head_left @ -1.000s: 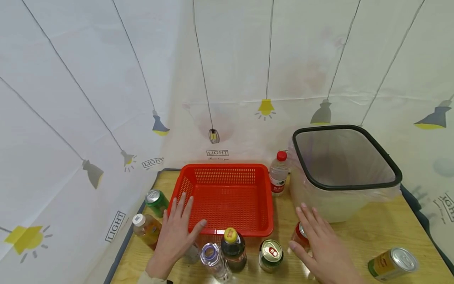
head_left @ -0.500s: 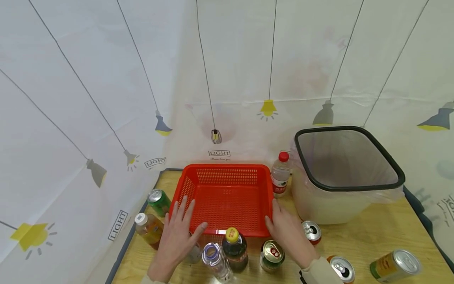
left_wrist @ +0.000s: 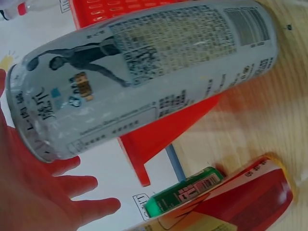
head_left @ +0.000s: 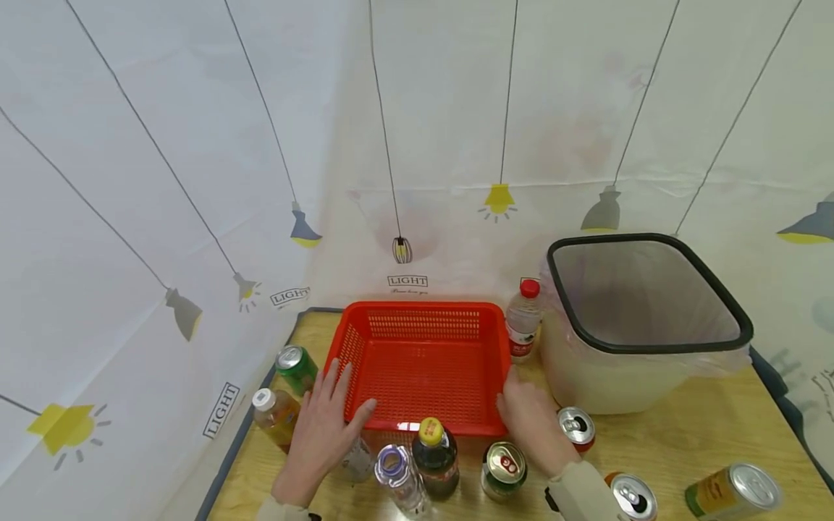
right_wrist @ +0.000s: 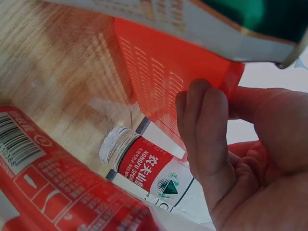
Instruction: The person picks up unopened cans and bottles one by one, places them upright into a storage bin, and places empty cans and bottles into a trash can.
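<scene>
A red plastic basket (head_left: pixel 423 373) with slotted walls sits on the wooden table, nothing lying in it. My right hand (head_left: pixel 531 416) grips its right rim; in the right wrist view the curled fingers (right_wrist: pixel 207 125) lie along the outer wall, thumb at the rim. My left hand (head_left: pixel 326 427) is spread, fingers straight, at the left front corner of the basket. Close beside it stands a white printed can (left_wrist: pixel 159 77), partly covered by the hand in the head view. A cola bottle (head_left: pixel 435 463) with a yellow cap and a green-and-gold can (head_left: pixel 504 470) stand before the basket.
Left stand a green can (head_left: pixel 296 367) and a white-capped drink bottle (head_left: pixel 276 418). A clear bottle (head_left: pixel 399 477) is in front. A red-capped water bottle (head_left: pixel 523 322), a lined bin (head_left: pixel 612 383), a red can (head_left: pixel 576 428) and two more cans, including a yellow-green one (head_left: pixel 717 493), are right.
My right hand has moved left from above the red can to the basket's right rim and gripped it. My left hand has hardly moved. The view has shifted slightly.
</scene>
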Tool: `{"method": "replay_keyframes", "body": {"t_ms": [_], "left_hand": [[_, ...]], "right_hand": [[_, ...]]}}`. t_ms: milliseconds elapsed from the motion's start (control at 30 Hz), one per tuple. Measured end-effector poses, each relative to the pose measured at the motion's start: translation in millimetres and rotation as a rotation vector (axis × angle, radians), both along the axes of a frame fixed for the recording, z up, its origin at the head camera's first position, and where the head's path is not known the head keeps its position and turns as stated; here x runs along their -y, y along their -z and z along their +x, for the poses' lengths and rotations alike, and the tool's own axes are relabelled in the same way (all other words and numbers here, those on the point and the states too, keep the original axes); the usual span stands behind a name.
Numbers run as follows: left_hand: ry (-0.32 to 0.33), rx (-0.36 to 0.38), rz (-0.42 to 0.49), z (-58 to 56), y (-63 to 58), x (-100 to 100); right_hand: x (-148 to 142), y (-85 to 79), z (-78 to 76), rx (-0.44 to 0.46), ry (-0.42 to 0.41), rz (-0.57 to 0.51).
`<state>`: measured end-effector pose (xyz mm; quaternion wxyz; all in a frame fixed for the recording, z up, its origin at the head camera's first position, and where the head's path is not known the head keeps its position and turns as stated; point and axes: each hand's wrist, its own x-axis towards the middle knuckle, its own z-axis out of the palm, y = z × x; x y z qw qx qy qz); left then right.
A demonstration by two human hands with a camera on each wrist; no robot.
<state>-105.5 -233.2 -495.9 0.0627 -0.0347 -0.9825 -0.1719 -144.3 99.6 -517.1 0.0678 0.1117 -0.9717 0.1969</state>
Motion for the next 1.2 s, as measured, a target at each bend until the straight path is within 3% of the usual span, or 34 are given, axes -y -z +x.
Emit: {"method": "replay_keyframes", "body": {"t_ms": [133, 267, 433, 533, 667, 767, 933, 1067, 1200], "left_hand": [[-0.006, 0.030, 0.014, -1.9, 1.5, 3.0], [0.007, 0.026, 0.024, -7.1, -7.9, 8.4], [0.049, -0.002, 0.012, -22.7, -27.8, 15.8], [0.067, 0.009, 0.006, -34.7, -30.9, 19.7], [0.066, 0.110, 0.007, -45.1, -21.7, 25.6], [0.049, 0.181, 0.016, -47.4, -11.5, 30.7], [0.029, 0.226, 0.023, -47.8, 2.7, 37.5], [0.032, 0.234, 0.044, -47.7, 9.2, 38.9], [0.040, 0.262, 0.086, -48.7, 13.9, 38.7]], "right_hand": [[-2.0, -1.7, -0.8, 0.021, 0.008, 0.000], [-5.6, -12.1, -2.4, 0.069, 0.043, -0.008], [-10.9, -36.0, -4.7, 0.051, 0.071, -0.041], [-14.2, -47.6, -6.2, 0.035, 0.071, -0.083], [-19.5, -53.5, -11.8, 0.061, 0.066, -0.208], [-22.3, -52.3, -21.0, 0.104, 0.044, -0.387], [-19.6, -47.8, -42.1, 0.180, 0.041, -0.707], [-12.3, -43.6, -60.0, 0.188, 0.140, -0.828], [-4.6, -36.0, -77.9, 0.155, 0.251, -0.883]]}}
